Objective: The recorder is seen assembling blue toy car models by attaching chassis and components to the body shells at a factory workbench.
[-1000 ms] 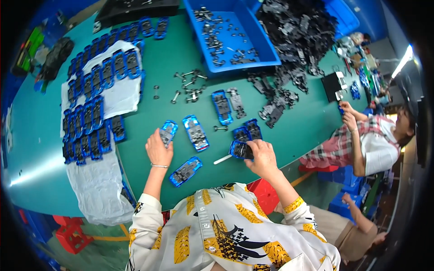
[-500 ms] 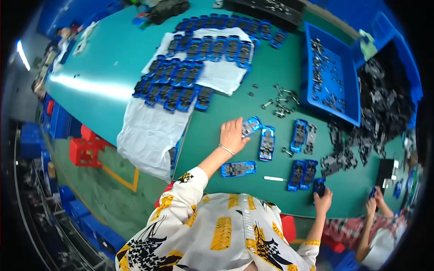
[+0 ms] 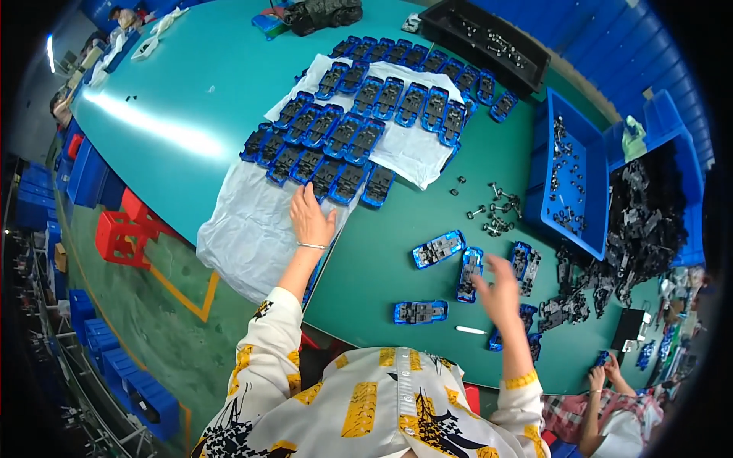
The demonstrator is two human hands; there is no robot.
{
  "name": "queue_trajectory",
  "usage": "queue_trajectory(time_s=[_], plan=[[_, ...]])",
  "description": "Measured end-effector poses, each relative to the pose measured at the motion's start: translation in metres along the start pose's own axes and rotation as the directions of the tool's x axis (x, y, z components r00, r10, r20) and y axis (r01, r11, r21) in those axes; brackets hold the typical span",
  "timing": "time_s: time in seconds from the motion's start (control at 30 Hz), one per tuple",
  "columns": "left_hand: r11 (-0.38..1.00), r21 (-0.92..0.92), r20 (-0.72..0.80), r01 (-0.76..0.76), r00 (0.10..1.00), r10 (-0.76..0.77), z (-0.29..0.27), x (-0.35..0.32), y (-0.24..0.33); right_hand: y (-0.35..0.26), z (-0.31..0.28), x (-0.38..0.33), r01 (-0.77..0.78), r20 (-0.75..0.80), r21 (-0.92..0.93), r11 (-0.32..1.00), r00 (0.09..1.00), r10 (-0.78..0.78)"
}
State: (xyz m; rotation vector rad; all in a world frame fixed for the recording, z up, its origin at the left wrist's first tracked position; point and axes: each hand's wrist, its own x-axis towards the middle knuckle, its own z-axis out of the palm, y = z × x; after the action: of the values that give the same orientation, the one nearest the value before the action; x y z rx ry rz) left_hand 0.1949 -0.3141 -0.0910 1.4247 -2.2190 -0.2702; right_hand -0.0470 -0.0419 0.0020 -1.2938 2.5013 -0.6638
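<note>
My left hand (image 3: 311,220) reaches over the white cloth (image 3: 248,229), fingers stretched out. Its fingertips are at the front row of upturned blue toy cars (image 3: 307,162) with dark undersides; I cannot tell if they touch. My right hand (image 3: 500,294) is slightly blurred, fingers apart, with nothing visible in it. It hovers just right of an upturned blue toy car (image 3: 469,275). A tilted blue toy car (image 3: 439,249) and another lying crosswise (image 3: 421,312) rest nearby on the green table. More cars are partly hidden behind my right wrist.
Loose wheel axles (image 3: 500,210) lie in a pile near a blue bin (image 3: 580,179) of small parts. Black chassis parts (image 3: 641,206) heap up at right. A white pen-like tool (image 3: 470,330) lies near the front edge. A co-worker's hands (image 3: 603,372) hold something blue.
My left hand has left the tilted car and moved to the rows on the cloth. My right hand has let go of a dark toy car and moved left and up. The view has shifted.
</note>
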Motion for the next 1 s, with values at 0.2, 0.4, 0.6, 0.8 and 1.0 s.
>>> queue_trajectory(time_s=[0.2,0.4,0.6,0.8,1.0], plan=[[0.994,-0.069,-0.048,0.083,0.995,-0.086,0.013,0.011,0.0,-0.103,0.101,0.088,0.173,0.092,0.192,0.966,0.977,-0.194],[0.98,-0.168,-0.013,0.109,0.994,-0.112,0.0,0.007,-0.007,-0.155,0.151,0.123,0.104,0.178,0.201,0.974,0.974,-0.14],[0.976,-0.182,-0.016,0.122,0.992,-0.128,-0.024,-0.035,-0.03,-0.182,0.17,0.134,-0.009,0.118,0.175,0.985,0.993,-0.012],[0.956,-0.224,0.022,0.191,0.981,-0.19,-0.036,-0.063,-0.039,-0.202,0.192,0.153,-0.132,0.006,0.051,0.99,0.991,0.132],[0.965,-0.185,0.005,0.184,0.982,-0.186,-0.034,-0.059,-0.039,-0.206,0.204,0.159,-0.329,0.007,0.027,0.944,0.944,0.329]])
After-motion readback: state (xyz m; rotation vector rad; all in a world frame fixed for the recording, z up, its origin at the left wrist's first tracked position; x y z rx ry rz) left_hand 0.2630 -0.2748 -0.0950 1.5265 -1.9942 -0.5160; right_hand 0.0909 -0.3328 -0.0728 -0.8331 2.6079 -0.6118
